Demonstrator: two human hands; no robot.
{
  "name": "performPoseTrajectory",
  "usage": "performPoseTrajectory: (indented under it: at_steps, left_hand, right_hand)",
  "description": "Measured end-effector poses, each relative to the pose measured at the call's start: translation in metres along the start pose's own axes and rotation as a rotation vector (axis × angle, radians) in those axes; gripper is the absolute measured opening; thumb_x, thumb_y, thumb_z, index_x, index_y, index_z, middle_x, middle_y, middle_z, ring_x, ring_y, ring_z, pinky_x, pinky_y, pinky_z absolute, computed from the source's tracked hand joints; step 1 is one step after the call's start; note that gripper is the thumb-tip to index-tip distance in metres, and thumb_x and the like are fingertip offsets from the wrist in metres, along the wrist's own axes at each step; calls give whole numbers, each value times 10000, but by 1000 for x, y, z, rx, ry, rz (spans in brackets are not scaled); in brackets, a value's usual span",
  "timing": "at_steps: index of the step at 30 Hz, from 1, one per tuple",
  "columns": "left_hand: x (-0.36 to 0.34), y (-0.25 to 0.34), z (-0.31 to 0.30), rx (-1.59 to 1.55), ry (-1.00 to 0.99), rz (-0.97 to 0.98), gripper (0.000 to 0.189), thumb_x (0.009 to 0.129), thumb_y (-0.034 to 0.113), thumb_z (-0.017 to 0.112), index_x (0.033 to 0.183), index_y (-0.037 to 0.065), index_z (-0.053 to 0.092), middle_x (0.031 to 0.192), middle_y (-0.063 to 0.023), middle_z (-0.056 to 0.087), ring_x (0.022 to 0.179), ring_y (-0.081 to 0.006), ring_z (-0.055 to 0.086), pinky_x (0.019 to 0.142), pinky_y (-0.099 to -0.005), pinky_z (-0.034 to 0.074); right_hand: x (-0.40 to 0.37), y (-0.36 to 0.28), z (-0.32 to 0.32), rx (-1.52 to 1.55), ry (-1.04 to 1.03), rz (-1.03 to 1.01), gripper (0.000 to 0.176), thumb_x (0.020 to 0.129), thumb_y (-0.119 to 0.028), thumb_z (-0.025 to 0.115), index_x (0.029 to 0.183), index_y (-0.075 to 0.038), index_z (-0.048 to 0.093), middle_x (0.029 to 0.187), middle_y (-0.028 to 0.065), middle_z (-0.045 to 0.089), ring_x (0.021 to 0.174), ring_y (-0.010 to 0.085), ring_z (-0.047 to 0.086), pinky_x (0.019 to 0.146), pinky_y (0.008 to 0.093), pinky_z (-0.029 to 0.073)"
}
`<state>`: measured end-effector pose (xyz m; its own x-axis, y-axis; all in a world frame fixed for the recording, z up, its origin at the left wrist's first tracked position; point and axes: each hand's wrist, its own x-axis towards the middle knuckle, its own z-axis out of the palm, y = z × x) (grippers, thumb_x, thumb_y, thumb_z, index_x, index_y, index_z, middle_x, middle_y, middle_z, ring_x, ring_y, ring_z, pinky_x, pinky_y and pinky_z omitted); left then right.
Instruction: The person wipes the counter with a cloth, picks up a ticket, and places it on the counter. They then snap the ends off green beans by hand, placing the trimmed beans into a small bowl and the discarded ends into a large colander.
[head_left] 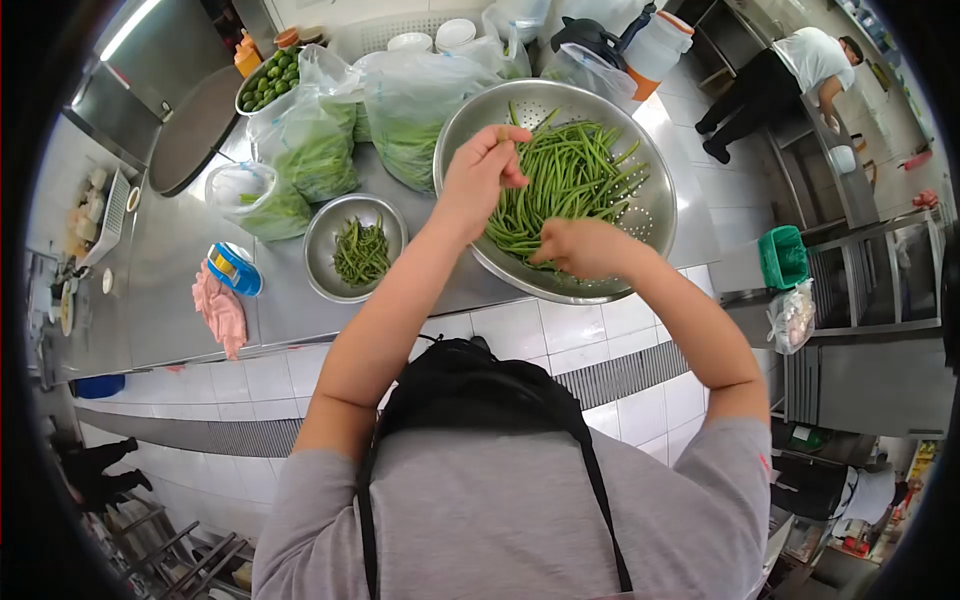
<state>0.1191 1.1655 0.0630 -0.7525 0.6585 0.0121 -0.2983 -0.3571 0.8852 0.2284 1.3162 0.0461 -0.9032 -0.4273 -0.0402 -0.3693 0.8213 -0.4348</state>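
Observation:
A large steel colander [655, 170] full of green beans [575, 165] sits at the counter's front edge. Over its left side is my left hand [482, 178], thumb and fingers pinched together; I cannot make out what is between them. My right hand [585, 248] is curled low over the front of the beans, its fingertips slightly blurred and partly hidden. It looks closed, and whatever it grips cannot be seen. To the left of the colander, a small steel bowl [318, 250] contains short green bean pieces [361, 252].
Plastic bags of green vegetables [318, 165] stand behind the bowl, beside a container of limes [270, 82]. A pink cloth [219, 310] and a blue-and-white container [236, 268] lie to the left. Another person [790, 75] bends over a counter at the far right.

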Motion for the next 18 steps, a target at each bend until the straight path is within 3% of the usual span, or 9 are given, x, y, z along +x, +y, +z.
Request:
performPoseTrajectory:
  at_steps: [1, 2, 6, 8, 12, 16, 18]
  left_hand:
    - [1, 5, -4, 92, -32, 14, 187, 865, 116, 416, 972, 11, 527, 619, 38, 379, 550, -68, 388, 567, -200, 367]
    - [1, 9, -8, 75, -28, -35, 193, 838, 66, 408, 992, 8, 507, 607, 47, 321, 507, -54, 288, 497, -190, 293]
    - [-5, 25, -22, 99, 63, -31, 221, 837, 82, 403, 1010, -7, 507, 616, 47, 325, 498, -49, 275, 459, -183, 256]
    - [-9, 26, -27, -117, 80, 55, 226, 834, 92, 407, 985, -5, 544, 609, 48, 362, 493, -40, 312, 427, -170, 234]
    - [-20, 29, -21, -128, 203, 125, 240, 847, 120, 411, 994, -16, 543, 642, 40, 373, 505, -36, 315, 409, -173, 224]
    - [-36, 33, -32, -100, 211, 128, 241, 857, 133, 416, 999, -14, 544, 654, 37, 386, 512, -37, 326, 408, -177, 229]
    - [-42, 33, -35, -83, 228, 133, 245, 858, 135, 416, 1007, -13, 543, 651, 38, 385, 508, -38, 327, 408, -177, 227]
  right_hand:
    - [-2, 3, 2, -217, -233, 9, 178, 698, -110, 620, 875, -104, 642, 810, 67, 534, 715, 229, 554, 618, 331, 443]
    - [-1, 6, 4, -246, -319, 6, 158, 694, -139, 591, 838, -146, 657, 859, 80, 514, 800, 237, 564, 680, 359, 448]
    - [10, 23, -3, -46, -236, -123, 167, 697, -130, 592, 844, -150, 667, 868, 75, 509, 807, 242, 560, 677, 346, 447]
    - [26, 33, 4, 79, 188, -151, 153, 733, -148, 578, 851, -106, 665, 810, 71, 543, 719, 236, 555, 640, 330, 443]
    - [71, 31, 14, 192, 181, -6, 168, 693, -164, 598, 801, -46, 651, 685, 152, 600, 620, 296, 575, 609, 359, 459]
    - [96, 23, 19, 203, 94, 74, 188, 681, -192, 615, 798, -51, 657, 682, 146, 601, 616, 294, 575, 604, 351, 459]
    - [100, 18, 20, 170, 37, 50, 206, 703, -202, 616, 839, -53, 657, 689, 146, 613, 593, 251, 578, 591, 306, 460]
